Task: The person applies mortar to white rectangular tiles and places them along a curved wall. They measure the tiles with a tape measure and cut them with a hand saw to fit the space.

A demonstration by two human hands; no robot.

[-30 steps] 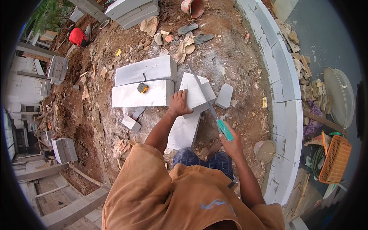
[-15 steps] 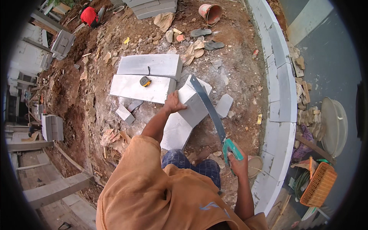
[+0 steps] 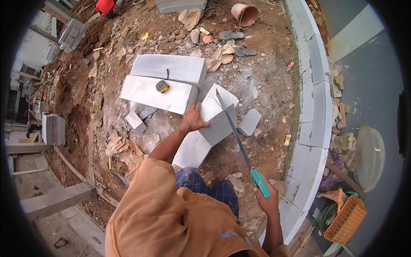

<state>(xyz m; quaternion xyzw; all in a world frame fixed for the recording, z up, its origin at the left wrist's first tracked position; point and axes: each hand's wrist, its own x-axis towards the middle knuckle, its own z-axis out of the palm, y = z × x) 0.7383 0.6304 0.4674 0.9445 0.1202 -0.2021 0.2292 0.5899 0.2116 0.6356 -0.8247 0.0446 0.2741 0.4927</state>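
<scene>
My right hand is wrapped round the teal handle of a handsaw. Its long grey blade, seen nearly edge-on, reaches across the upper right edge of a pale lightweight concrete block. Whether the teeth sit in a cut, I cannot tell. My left hand grips the left edge of this block, thumb on the near face. The block sits tilted, touching another pale block nearer my legs. Just left of my left hand lie two long blocks, one bearing a yellow and black tape measure.
Small block offcuts lie on the rubble-strewn soil. A low block wall runs along the right, with an orange basket beyond it. Farther off are sandals, a bucket and a person in red.
The saw has turned so its blade shows narrower, and my right hand has come slightly nearer to me. My left hand keeps its hold on the block. The whole view has shifted slightly.
</scene>
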